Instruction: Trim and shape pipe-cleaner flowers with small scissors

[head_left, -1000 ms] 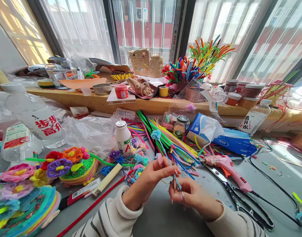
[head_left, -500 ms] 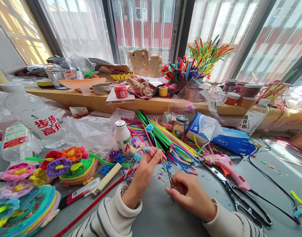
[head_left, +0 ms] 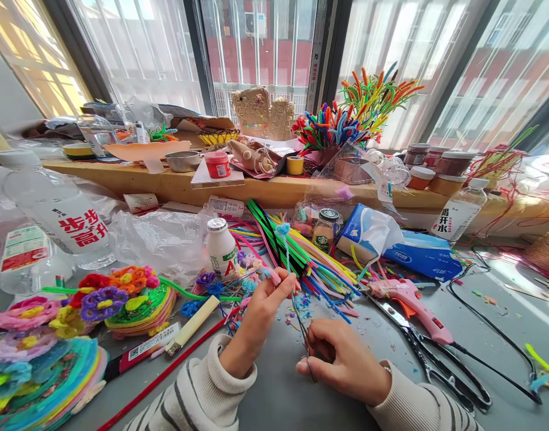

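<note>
My left hand point(head_left: 267, 308) pinches a light blue pipe cleaner point(head_left: 287, 251), which stands up from the fingertips and ends in a fuzzy curled tip. In my right hand point(head_left: 346, 359) is a small pair of scissors point(head_left: 303, 329), thumb and fingers at the handles. The blades point up and reach the fingertips of my left hand; whether they touch the pipe cleaner I cannot tell. Small coloured fuzz clippings point(head_left: 301, 308) lie on the grey table behind the scissors. Just beyond my hands spreads a bundle of coloured pipe cleaners point(head_left: 283, 242).
To the right lie a pink glue gun point(head_left: 418, 305) and large black-handled scissors point(head_left: 436, 353). Fuzzy flowers point(head_left: 106, 303) on round stacks fill the left, near a utility knife point(head_left: 142, 350). A white bottle point(head_left: 221, 248), a glass jar point(head_left: 327, 230) and a tissue pack point(head_left: 418, 254) stand behind.
The light blue pipe cleaner has turned more upright, its curled tip shifting right. My right hand and the small scissors have moved slightly down and left.
</note>
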`<state>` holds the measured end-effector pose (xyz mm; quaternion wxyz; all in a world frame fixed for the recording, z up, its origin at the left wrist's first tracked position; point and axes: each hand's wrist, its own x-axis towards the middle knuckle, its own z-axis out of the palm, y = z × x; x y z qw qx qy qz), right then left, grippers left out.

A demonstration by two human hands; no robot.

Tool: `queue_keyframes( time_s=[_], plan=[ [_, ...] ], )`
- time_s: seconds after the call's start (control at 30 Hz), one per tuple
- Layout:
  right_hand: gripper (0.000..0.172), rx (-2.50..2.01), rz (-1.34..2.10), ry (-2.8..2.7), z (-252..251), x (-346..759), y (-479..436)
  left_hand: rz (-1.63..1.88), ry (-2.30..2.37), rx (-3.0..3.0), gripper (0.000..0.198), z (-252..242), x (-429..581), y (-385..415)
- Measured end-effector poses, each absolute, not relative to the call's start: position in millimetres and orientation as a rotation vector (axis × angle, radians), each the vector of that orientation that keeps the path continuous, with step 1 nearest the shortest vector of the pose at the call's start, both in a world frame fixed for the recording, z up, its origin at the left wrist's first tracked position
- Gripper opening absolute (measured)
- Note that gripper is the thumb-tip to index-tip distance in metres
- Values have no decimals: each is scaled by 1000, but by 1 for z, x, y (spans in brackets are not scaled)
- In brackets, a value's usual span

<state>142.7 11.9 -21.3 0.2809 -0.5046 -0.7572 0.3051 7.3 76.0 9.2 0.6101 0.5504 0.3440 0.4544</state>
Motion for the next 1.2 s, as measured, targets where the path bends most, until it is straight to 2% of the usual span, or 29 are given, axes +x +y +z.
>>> queue_keyframes(
  time_s=[0.63,1.2],
  plan=[
    [41,-1378,742,-1974,-28,139,17,974,641,981,15,5,8,74],
    [32,-1502,702,-2012,-28,140,16,1104,730,795,9,2,8,79]
  ],
)
